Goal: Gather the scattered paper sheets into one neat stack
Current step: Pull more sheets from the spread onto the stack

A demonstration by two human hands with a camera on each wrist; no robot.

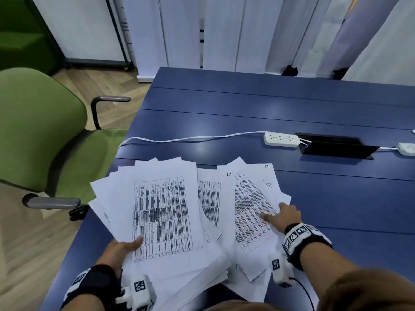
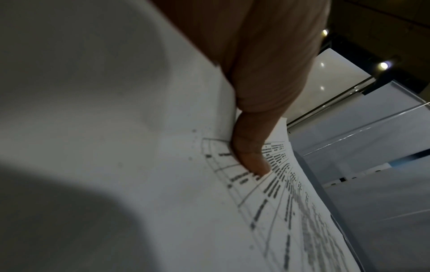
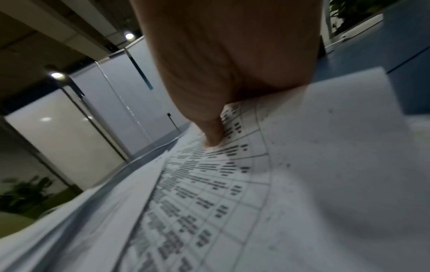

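1. I read 2 handwritten numbers on the loose paper sheets (image 1: 238,198): "13" near the top of 1 page and "19" at the top corner of the page to its right. The printed tables on every sheet are too small and blurred for me to read.
2. The fanned bundle (image 1: 161,212) sits at the near left of the blue counter (image 1: 292,104), its corners splayed toward the left edge. My left hand (image 1: 121,248) is the grip on it: the thumb (image 2: 253,158) presses on the top page's table, the rest of the hand is under the paper, so it is grasping the bundle.
3. The loose sheets lie just beside the bundle on its right, overlapping each other and tucked partly under it.
4. My right hand (image 1: 285,215) rests flat on the "19" page with fingers stretched out, pressing rather than clenching; from the right wrist view 1 fingertip (image 3: 213,139) touches the printed grid.
5. Both wrists wear black bands with black-and-white square marker tags; I can't decode the patterns.
6. Beyond the papers, a white power strip (image 1: 281,139) lies on the counter with its white cable (image 1: 179,139) trailing left to the counter's edge, well apart from the sheets. A black cable hatch (image 1: 332,145) sits just beside it, and a second strip (image 1: 407,148) shows at the right border.
7. A green chair (image 1: 42,135) with grey armrests stands close to the counter's left side, over wood flooring.
8. White panels (image 1: 224,32) line the counter's far edge.
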